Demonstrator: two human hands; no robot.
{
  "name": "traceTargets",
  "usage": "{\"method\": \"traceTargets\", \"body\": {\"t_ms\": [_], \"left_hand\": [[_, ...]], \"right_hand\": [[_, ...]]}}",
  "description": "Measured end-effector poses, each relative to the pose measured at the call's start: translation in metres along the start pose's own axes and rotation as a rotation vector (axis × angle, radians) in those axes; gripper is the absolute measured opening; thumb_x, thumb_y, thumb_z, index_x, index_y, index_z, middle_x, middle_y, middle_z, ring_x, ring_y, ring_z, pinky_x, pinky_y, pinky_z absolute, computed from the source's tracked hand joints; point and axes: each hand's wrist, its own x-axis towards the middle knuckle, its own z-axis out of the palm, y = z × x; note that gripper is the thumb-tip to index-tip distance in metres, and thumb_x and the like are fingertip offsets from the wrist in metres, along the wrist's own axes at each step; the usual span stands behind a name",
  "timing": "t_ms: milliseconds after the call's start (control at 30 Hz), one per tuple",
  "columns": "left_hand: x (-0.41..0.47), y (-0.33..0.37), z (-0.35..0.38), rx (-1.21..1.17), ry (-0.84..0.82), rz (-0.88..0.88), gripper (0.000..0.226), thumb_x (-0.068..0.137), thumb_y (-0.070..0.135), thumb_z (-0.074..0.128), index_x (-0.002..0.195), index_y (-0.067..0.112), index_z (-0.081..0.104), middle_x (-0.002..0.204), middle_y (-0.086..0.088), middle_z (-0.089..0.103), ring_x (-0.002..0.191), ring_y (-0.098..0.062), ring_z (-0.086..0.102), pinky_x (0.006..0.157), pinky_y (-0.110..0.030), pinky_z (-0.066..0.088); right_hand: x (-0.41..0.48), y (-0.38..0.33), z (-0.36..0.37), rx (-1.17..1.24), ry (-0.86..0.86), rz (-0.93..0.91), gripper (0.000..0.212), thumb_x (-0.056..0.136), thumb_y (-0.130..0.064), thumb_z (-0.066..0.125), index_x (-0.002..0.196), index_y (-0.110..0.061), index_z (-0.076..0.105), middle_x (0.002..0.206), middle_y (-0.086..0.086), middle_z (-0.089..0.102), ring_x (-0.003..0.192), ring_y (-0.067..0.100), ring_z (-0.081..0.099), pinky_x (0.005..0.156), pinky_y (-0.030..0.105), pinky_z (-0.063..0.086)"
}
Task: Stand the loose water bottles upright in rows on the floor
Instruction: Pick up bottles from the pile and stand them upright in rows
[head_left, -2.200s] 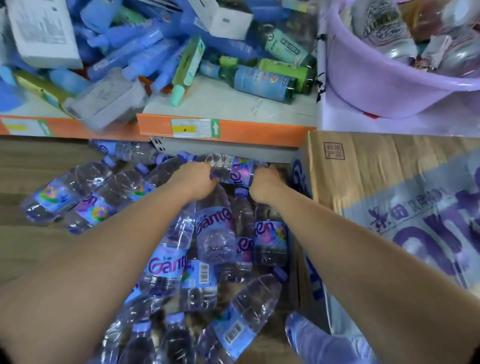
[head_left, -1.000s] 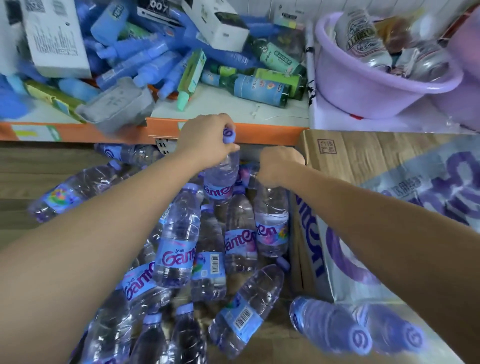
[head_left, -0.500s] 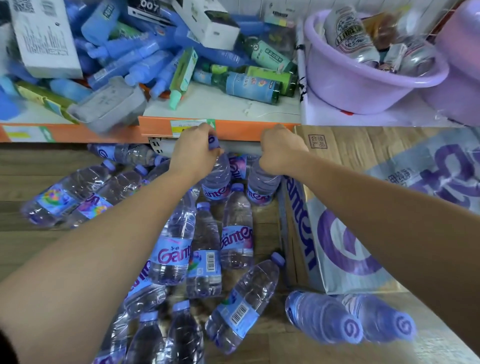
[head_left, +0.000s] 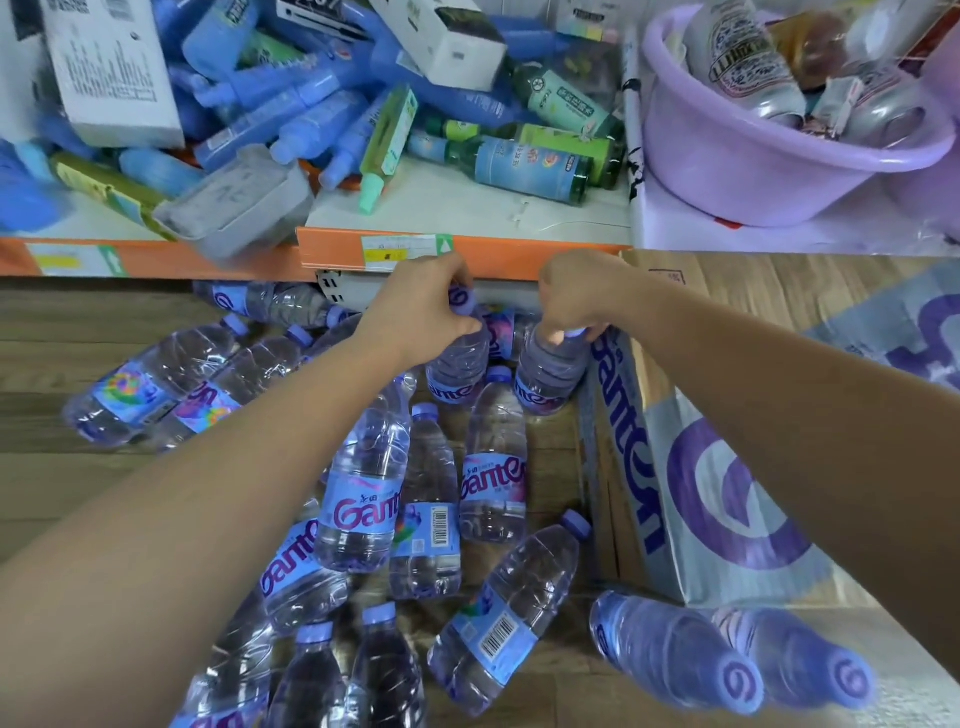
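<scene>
At upper centre of the frame, two upright bottles stand side by side under the orange shelf edge (head_left: 467, 260): the left bottle (head_left: 457, 364) and the right bottle (head_left: 550, 374). Our left hand (head_left: 426, 312) and right hand (head_left: 576, 296) each grip clamped on a cap from above. Releasing carelessly could topple them onto the lying bottles (head_left: 493, 467) just below, or against the carton (head_left: 727, 467).

A single head-worn view looks forward and steeply down, close over both forearms, which reach away from the bottom corners toward mid-frame. The floor (head_left: 62, 499) fills the lower half, a shelf (head_left: 467, 208) edge crosses the upper part, and a carton (head_left: 779, 322) lies at right. Wide-angle bending curves the frame edges.
</scene>
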Motion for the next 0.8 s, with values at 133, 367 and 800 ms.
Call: {"method": "traceTargets", "body": {"t_ms": [133,367,800], "left_hand": [[0.002,0.001,-0.002,0.049,-0.024,0.012,0.042,0.073,0.025,0.077,0.106,0.008,0.057,0.108,-0.011,0.064,0.101,-0.027,0.057,0.080,-0.029,0.042],[0.003,-0.008,-0.005,-0.001,0.049,-0.065,0.035,0.076,0.021,0.075,0.105,0.008,0.059,0.102,-0.009,0.061,0.093,-0.024,0.055,0.077,-0.029,0.043],[0.004,-0.025,-0.012,0.023,0.046,-0.027,0.037,0.076,0.026,0.076,0.104,0.008,0.059,0.100,-0.008,0.063,0.084,-0.018,0.050,0.074,-0.027,0.042]], "right_hand": [[0.000,-0.009,0.000,-0.138,-0.009,0.011,0.023,0.074,-0.020,0.071,0.065,-0.009,0.054,0.065,0.005,0.053,0.073,0.027,0.055,0.067,0.030,0.042],[-0.008,-0.055,0.069,-0.489,0.007,-0.256,0.030,0.091,-0.009,0.053,0.120,-0.009,0.057,0.128,0.011,0.051,0.119,0.030,0.044,0.073,0.035,0.037],[0.043,-0.062,0.125,-0.014,-0.029,0.164,0.082,0.088,-0.016,0.055,0.148,0.005,0.004,0.150,0.029,0.021,0.133,0.039,0.039,0.096,0.042,0.044]]}}
